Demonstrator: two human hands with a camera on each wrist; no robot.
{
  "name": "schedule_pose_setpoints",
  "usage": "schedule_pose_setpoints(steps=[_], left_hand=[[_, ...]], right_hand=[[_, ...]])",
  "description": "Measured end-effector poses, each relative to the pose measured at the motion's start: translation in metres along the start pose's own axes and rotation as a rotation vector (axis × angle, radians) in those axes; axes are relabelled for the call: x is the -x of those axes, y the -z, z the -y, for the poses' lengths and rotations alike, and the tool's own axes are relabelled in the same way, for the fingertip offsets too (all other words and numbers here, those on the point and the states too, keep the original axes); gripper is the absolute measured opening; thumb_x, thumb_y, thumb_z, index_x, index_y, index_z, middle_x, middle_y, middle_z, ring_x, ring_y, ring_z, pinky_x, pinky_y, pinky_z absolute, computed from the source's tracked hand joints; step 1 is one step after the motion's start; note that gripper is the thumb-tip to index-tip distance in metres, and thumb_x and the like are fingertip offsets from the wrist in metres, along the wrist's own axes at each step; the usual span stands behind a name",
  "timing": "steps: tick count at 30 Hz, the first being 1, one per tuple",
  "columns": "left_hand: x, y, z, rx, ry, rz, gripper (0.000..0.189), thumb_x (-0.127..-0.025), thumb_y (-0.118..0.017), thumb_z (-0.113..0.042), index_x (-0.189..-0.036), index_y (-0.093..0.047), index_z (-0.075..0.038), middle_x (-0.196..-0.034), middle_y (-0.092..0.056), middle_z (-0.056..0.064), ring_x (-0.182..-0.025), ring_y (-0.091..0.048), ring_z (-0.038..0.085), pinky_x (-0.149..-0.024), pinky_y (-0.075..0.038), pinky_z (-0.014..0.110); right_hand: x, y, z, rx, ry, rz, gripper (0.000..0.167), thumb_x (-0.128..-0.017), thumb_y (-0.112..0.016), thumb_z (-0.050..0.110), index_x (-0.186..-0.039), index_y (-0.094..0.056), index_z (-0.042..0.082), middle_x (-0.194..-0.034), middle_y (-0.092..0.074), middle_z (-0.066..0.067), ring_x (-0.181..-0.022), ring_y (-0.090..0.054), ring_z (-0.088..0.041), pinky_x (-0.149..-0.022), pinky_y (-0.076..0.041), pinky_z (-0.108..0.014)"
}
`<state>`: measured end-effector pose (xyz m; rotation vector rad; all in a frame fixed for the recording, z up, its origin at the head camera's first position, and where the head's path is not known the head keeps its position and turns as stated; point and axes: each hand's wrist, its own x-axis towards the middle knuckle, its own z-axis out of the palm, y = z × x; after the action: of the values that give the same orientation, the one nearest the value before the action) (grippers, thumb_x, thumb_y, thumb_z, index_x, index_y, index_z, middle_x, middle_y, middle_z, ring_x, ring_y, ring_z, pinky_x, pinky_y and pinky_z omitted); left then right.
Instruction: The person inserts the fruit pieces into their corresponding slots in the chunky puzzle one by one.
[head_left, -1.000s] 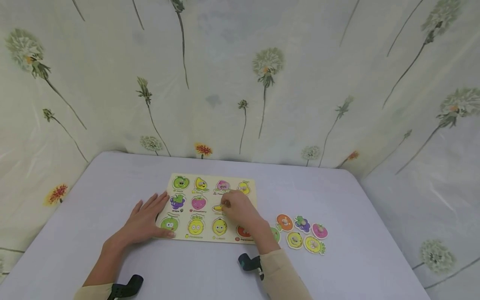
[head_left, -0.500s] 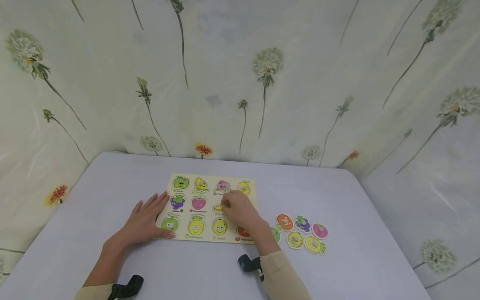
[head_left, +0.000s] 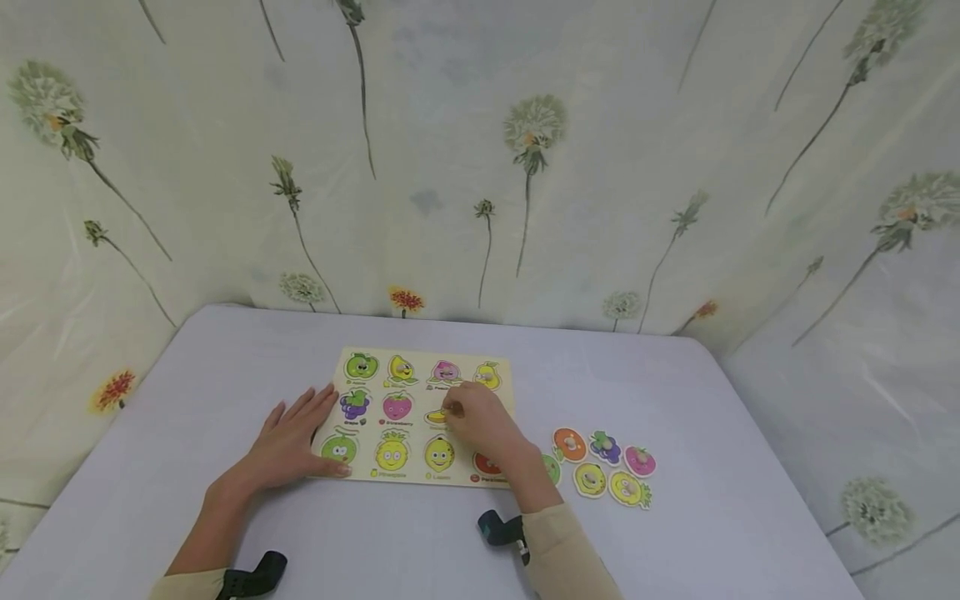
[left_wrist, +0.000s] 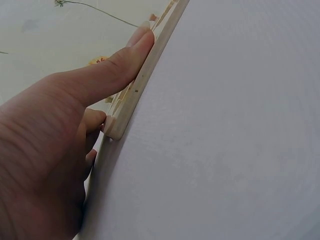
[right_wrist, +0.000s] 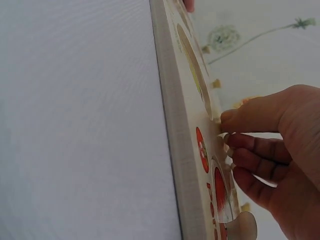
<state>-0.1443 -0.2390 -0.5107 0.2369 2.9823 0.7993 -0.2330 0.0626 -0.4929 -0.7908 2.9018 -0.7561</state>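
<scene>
A pale wooden fruit puzzle board (head_left: 467,365) lies on the table, printed with several fruit shapes. My left hand (head_left: 288,437) rests over its left edge with fingers spread; in the left wrist view the thumb (left_wrist: 112,72) presses on the board by the near edge. Over the board's right half, my right hand (head_left: 480,421) pinches at the yellow banana puzzle piece (head_left: 433,416) in the middle row, thumb and fingertips together. That hand covers most of the banana and part of the red persimmon picture (head_left: 487,463). Above the fingers show a pink peach (head_left: 446,372) and a pear (head_left: 487,375).
Right of the board lie loose knobbed pieces: an orange (head_left: 569,445), grapes (head_left: 604,447), a pinkish round fruit (head_left: 640,462), a yellow fruit (head_left: 589,481) and a pineapple (head_left: 626,489). A green piece (head_left: 551,469) is partly behind the right forearm. A floral curtain hangs behind.
</scene>
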Motion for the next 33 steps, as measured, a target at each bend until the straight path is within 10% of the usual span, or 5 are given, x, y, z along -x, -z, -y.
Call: schedule_pose_setpoints(steps=[33], left_hand=[[0.003, 0.001, -0.006, -0.007, 0.009, 0.004, 0.122, -0.066, -0.079, -0.065, -0.157, -0.025, -0.006, -0.166, -0.022, 0.015, -0.153, -0.014, 0.043, -0.119, -0.004, 0.069]], right_hand=[[0.014, 0.017, -0.012, -0.06, -0.064, 0.026, 0.022, -0.091, -0.062, 0.012, -0.109, -0.073, 0.016, -0.104, -0.069, 0.003, -0.091, -0.055, -0.015, -0.084, -0.05, -0.03]])
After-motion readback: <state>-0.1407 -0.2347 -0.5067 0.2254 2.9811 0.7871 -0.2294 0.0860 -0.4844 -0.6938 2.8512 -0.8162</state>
